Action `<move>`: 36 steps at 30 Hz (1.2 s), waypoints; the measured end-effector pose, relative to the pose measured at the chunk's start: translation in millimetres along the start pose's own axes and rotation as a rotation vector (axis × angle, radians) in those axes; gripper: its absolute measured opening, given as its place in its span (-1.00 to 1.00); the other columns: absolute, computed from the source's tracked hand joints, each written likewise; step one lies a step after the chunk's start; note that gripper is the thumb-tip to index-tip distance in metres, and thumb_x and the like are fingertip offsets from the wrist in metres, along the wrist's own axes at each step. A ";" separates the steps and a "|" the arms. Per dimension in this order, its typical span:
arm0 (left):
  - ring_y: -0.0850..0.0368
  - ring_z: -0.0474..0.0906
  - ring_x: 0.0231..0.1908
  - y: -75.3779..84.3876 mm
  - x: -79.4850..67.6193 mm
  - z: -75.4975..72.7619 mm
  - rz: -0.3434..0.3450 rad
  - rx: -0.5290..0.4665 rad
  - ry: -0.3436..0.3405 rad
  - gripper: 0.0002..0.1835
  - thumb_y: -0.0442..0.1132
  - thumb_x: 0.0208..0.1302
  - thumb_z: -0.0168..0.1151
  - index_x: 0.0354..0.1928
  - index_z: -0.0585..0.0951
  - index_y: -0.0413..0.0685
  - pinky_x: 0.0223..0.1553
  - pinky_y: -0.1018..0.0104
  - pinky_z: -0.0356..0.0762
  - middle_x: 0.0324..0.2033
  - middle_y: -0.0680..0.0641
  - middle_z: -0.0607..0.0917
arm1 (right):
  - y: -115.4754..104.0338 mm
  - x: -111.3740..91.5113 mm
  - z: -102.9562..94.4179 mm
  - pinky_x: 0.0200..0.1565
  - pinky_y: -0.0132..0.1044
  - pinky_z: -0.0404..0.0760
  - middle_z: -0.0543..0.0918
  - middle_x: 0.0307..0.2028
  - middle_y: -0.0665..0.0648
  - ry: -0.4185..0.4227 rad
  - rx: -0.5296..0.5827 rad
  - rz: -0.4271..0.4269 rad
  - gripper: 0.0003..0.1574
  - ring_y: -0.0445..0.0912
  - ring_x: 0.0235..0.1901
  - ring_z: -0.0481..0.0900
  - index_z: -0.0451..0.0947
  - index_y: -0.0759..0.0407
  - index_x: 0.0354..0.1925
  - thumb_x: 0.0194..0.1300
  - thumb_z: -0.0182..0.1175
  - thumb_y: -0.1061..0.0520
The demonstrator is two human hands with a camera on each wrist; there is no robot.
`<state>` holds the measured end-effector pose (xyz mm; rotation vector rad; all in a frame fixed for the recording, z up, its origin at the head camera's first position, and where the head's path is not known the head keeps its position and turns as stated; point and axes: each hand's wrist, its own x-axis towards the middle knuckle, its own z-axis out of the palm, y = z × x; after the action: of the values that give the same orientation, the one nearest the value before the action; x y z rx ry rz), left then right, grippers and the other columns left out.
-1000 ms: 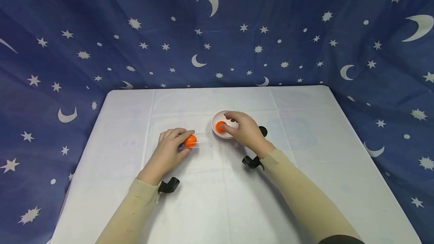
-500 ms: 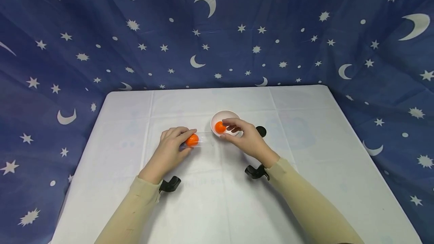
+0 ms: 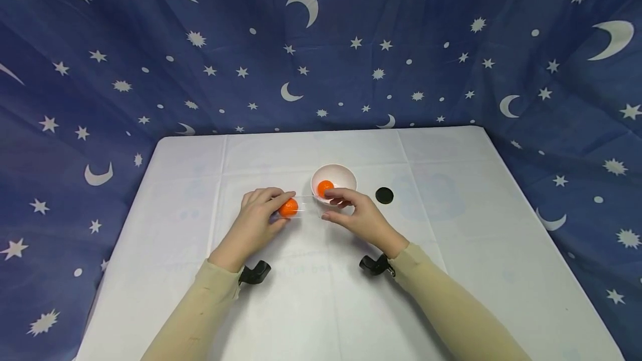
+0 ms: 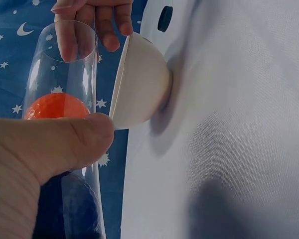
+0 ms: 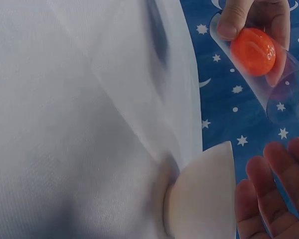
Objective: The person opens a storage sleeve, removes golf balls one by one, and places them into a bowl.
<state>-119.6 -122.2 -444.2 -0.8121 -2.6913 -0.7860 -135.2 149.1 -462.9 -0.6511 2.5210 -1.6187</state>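
A clear cylinder [image 3: 308, 206] lies sideways in my left hand [image 3: 254, 223], gripped between thumb and fingers near its left end. Inside it, beside my thumb, is an orange ball [image 3: 288, 208]. My right hand [image 3: 368, 220] hovers at the cylinder's open mouth, fingers loosely bent and holding nothing. Just beyond those fingertips stands a white bowl [image 3: 345, 174] with another orange ball [image 3: 324, 187] in it. From the right wrist, the cylinder [image 5: 284, 102] tilts with its mouth toward my spread fingers [image 5: 276, 162]. The bowl [image 4: 142, 82] shows side-on in the left wrist view, hiding its contents.
A flat black disc [image 3: 384, 195] lies right of the bowl. White cloth covers the table [image 3: 301, 305], and a dark blue curtain [image 3: 351, 60] with moons and stars hangs behind it. Each wrist wears a black camera mount [image 3: 254, 272].
My right hand has drawn back from over the bowl toward the cylinder's mouth, leaving the ball in the bowl. My left hand has shifted slightly right with the cylinder and its ball.
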 end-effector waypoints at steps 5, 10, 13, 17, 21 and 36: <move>-0.01 0.39 0.05 2.6 0.3 -0.1 -0.006 -0.010 -0.005 -0.40 -0.24 0.05 0.49 0.21 0.58 0.02 0.16 0.05 0.15 -0.01 -0.02 0.56 | -0.3 -1.0 1.9 0.00 0.10 0.51 0.62 0.00 -0.14 0.003 0.008 0.000 -0.31 0.11 -0.05 0.58 0.57 0.10 0.12 0.08 0.43 -0.16; -0.02 0.40 0.05 2.8 0.7 0.7 -0.002 -0.007 -0.001 -0.40 -0.25 0.04 0.50 0.20 0.58 0.02 0.16 0.05 0.15 -0.02 -0.02 0.57 | -0.8 -0.9 2.2 0.00 0.06 0.51 0.62 -0.01 -0.16 0.003 -0.004 -0.005 -0.37 0.07 -0.07 0.58 0.59 0.03 0.10 0.09 0.43 -0.16; -0.02 0.40 0.05 2.7 1.3 1.0 0.002 -0.003 0.002 -0.40 -0.26 0.04 0.50 0.20 0.58 0.01 0.17 0.05 0.15 -0.02 -0.02 0.57 | -0.8 -0.6 2.3 0.01 0.06 0.51 0.63 0.00 -0.10 -0.002 -0.015 0.000 -0.38 0.02 -0.08 0.57 0.59 -0.03 0.08 0.08 0.42 -0.19; -0.02 0.40 0.05 3.0 2.0 0.9 0.005 0.002 0.002 -0.41 -0.25 0.05 0.50 0.20 0.58 0.00 0.17 0.05 0.15 -0.02 -0.02 0.56 | -1.4 0.0 2.4 0.01 0.06 0.52 0.64 0.00 -0.02 -0.008 -0.023 0.002 -0.38 0.01 -0.08 0.57 0.60 -0.04 0.07 0.07 0.41 -0.22; -0.03 0.40 0.05 2.6 2.2 1.2 0.009 0.009 0.002 -0.41 -0.24 0.06 0.49 0.20 0.58 0.00 0.16 0.04 0.16 -0.02 -0.03 0.56 | -3.4 -0.1 2.4 0.01 0.05 0.52 0.64 -0.01 -0.06 -0.011 -0.025 0.000 -0.35 0.03 -0.08 0.57 0.60 0.01 0.08 0.07 0.41 -0.22; -0.04 0.40 0.05 3.8 2.7 1.8 0.031 0.051 0.013 -0.40 -0.24 0.05 0.49 0.20 0.58 0.00 0.16 0.02 0.15 -0.02 -0.02 0.57 | -1.2 0.3 6.2 -0.01 0.02 0.54 0.65 -0.02 -0.02 0.002 -0.026 -0.014 -0.38 -0.03 -0.12 0.59 0.60 0.00 0.07 0.07 0.42 -0.19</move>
<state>-119.8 -117.3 -443.1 -0.8319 -2.6687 -0.7107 -133.4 143.3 -464.5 -0.6717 2.5487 -1.5951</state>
